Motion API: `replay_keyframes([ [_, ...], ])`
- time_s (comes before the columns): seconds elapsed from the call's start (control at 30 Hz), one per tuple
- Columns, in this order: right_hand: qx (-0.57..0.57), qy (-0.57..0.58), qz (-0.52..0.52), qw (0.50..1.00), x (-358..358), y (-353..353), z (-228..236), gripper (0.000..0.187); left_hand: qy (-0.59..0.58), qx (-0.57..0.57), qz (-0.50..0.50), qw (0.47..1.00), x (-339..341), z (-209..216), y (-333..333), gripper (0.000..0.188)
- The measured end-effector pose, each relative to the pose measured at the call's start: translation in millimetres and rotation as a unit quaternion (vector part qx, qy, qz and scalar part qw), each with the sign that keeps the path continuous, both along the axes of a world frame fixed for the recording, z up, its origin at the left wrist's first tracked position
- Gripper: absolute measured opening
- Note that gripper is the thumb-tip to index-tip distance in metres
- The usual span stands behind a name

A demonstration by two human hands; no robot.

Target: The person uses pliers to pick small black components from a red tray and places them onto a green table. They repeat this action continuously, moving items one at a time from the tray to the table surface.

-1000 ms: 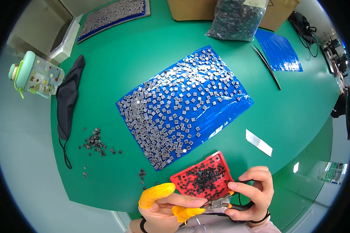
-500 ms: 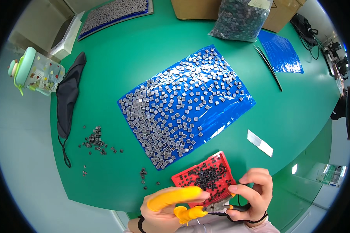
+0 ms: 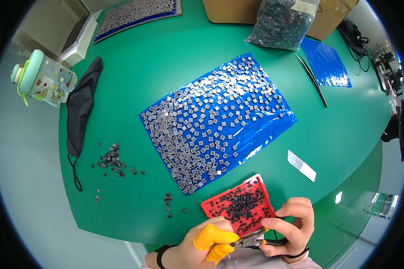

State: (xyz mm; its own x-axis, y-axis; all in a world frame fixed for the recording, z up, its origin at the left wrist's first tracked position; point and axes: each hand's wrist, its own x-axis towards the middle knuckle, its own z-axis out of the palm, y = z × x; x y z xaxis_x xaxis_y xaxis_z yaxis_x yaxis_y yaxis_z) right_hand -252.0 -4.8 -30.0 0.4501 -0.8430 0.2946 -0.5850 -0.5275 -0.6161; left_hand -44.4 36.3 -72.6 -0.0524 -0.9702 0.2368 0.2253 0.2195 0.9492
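My right hand (image 3: 296, 226) is closed around a pair of small pliers (image 3: 249, 240) with black and orange handles. Yellow covers sleeve the thumb and forefinger of my left hand (image 3: 211, 240), which pinch a small dark piece (image 3: 232, 244) at the pliers' jaw tips. Its exact shape is too small to tell. Just beyond both hands lies a red tray (image 3: 209, 207) strewn with small black parts (image 3: 242, 205). Farther off, a blue sheet (image 3: 260, 134) carries many small grey square pieces (image 3: 179, 154).
Loose dark pieces (image 3: 112, 159) lie at the left, near a black mask-like cloth (image 3: 81, 116) and a bottle (image 3: 49, 80). Tweezers (image 3: 312, 80), a second blue sheet (image 3: 325, 62), a filled bag (image 3: 283, 24) and cardboard boxes (image 3: 231, 11) stand or lie at the back. A white strip (image 3: 301, 166) is at right.
My left fingers have closed together at the pliers' tips; before, the forefinger was stretched over the tray. The right hand stays on the pliers. The whole view has shifted slightly.
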Motion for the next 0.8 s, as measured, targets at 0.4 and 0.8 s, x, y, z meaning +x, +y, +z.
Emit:
replay_keyframes([
  [0.4, -0.008, -0.016, -0.014, 1.000, 2.9, -1.6, -2.0, 0.043, 0.083, 0.105, 0.046, 0.990, -3.2, 23.8, -5.5, 0.026],
  [0.8, 0.033, -0.049, -0.005, 0.998, 4.0, -2.3, -5.1, 0.043, -0.085, 0.124, 0.040, 0.988, 18.2, 30.5, -3.3, 0.018],
])
